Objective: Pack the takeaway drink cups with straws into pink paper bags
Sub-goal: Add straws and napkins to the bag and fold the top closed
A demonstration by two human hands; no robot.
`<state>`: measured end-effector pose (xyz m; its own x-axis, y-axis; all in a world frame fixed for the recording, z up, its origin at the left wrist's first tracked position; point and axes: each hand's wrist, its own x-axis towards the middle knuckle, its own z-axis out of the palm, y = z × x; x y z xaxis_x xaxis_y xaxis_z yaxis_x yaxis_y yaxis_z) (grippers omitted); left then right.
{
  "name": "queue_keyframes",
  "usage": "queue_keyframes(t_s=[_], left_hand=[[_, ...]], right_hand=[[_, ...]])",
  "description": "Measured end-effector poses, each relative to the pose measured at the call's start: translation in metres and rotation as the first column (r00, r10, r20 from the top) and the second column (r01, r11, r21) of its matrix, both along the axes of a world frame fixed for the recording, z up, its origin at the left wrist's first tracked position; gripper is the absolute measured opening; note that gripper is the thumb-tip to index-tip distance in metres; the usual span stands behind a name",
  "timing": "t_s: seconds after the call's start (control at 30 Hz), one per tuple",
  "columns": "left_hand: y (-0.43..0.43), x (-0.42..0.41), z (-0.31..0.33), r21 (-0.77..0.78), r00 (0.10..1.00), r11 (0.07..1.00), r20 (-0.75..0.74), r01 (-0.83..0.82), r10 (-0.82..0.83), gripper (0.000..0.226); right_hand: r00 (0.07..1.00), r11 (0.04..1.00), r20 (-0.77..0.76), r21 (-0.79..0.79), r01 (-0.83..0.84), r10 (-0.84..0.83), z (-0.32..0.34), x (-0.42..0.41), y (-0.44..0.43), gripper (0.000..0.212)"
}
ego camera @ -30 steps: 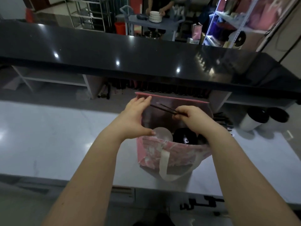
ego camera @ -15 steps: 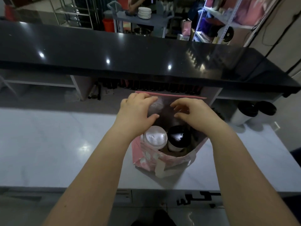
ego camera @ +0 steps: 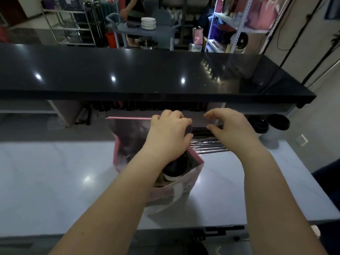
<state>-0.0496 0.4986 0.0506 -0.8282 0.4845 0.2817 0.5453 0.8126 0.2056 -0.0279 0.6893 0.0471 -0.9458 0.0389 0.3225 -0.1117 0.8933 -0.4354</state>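
Right hand (ego camera: 233, 129) has swung off the pink paper bag (ego camera: 165, 196) toward 2 o'clock, loosely curled and empty above the straws (ego camera: 207, 143). Left hand (ego camera: 169, 133) grips the bag's far rim; a black-lidded cup (ego camera: 174, 168) stands inside.

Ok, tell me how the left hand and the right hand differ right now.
The left hand is over the mouth of the pink bag. The right hand is beside the bag, above the loose straws on the counter. The left hand's fingers curl round the bag's far rim, while the right hand's fingers are loosely curled and hold nothing. Both hands are bare, with their backs turned up.
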Motion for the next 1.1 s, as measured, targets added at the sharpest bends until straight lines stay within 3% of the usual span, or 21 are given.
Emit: queue_keyframes(t_s=[0.2,0.43,0.6,0.93,1.1], left_hand=[[0.091,0.002,-0.006,-0.121,0.995,0.987,-0.005,-0.101,0.101,0.037],[0.162,-0.004,-0.018,-0.236,0.976,0.963,0.138,-0.133,0.169,0.043],[0.173,-0.018,-0.026,-0.283,0.942,0.931,0.177,-0.229,0.286,0.047],[0.124,-0.032,-0.035,-0.401,0.895,0.884,0.263,-0.239,0.361,0.063],[0.109,-0.026,-0.029,-0.33,0.92,0.91,0.212,-0.25,0.33,0.051]], right_hand=[[0.998,0.997,0.028,0.041,-0.059,0.058,-0.017,-0.023,0.076,0.031],[0.965,0.975,0.139,0.001,-0.223,0.221,-0.044,-0.052,0.136,0.031],[0.923,0.941,0.189,-0.029,-0.337,0.336,-0.055,-0.066,0.147,0.032],[0.864,0.888,0.206,-0.072,-0.455,0.459,-0.059,-0.084,0.132,0.03],[0.837,0.862,0.207,-0.121,-0.493,0.507,-0.061,-0.086,0.11,0.03]])
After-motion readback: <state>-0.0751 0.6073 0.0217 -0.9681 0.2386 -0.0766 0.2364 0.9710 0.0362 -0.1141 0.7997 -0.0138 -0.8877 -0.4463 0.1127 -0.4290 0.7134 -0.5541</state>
